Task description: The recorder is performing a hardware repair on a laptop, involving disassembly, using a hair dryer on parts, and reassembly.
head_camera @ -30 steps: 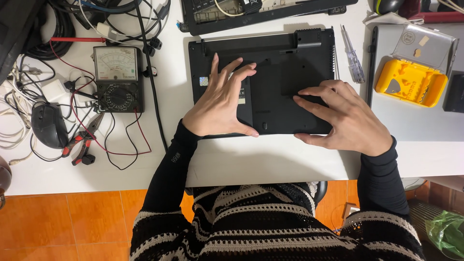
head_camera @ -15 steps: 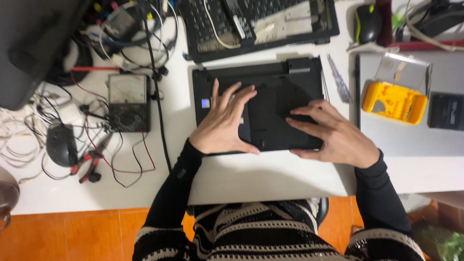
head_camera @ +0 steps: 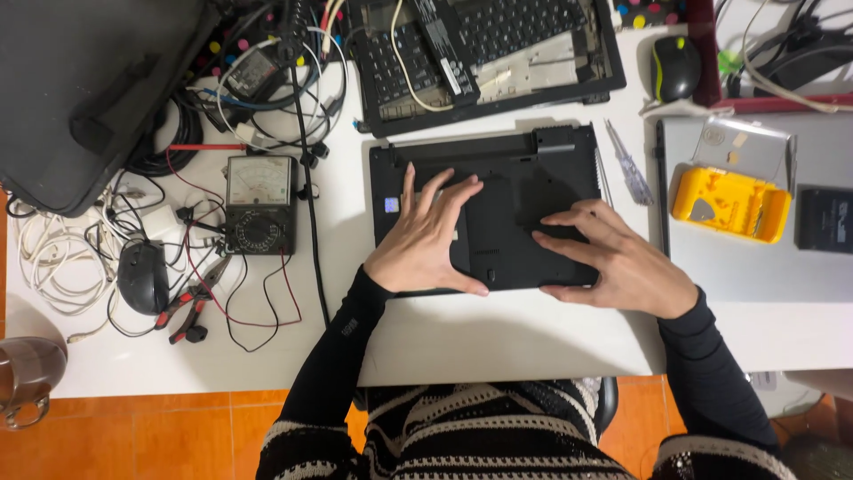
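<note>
A black laptop (head_camera: 511, 191) lies upside down on the white table (head_camera: 498, 338), its long axis running left to right and its thicker hinge edge turned away from the person. The left hand (head_camera: 426, 240) lies flat on its left half, fingers spread and released, thumb along the near edge; it grips nothing. The right hand (head_camera: 613, 262) rests on the right half with fingers splayed, tips pressing the panel, palm hanging off the near right corner; it grasps nothing either. Between the laptop's near edge and the table's front edge runs a bare white strip, the widest open room close by. Space is tight on the far side: a stripped keyboard frame (head_camera: 489, 53) sits just beyond the hinge edge, nearly touching it. To the right, a screwdriver (head_camera: 629, 164) lies just beside the laptop's far right corner, and a grey laptop (head_camera: 755, 258) lies alongside, carrying a yellow case (head_camera: 730, 203) and a black drive (head_camera: 825, 220). A mouse (head_camera: 675, 68) sits beyond it. To the left a black cable (head_camera: 309, 222) runs toward the person near the laptop's left edge; past it stand a meter (head_camera: 259, 204), red pliers (head_camera: 191, 307), a second mouse (head_camera: 144, 277) and tangled wires. A black bag (head_camera: 89, 89) fills the far left corner.
</note>
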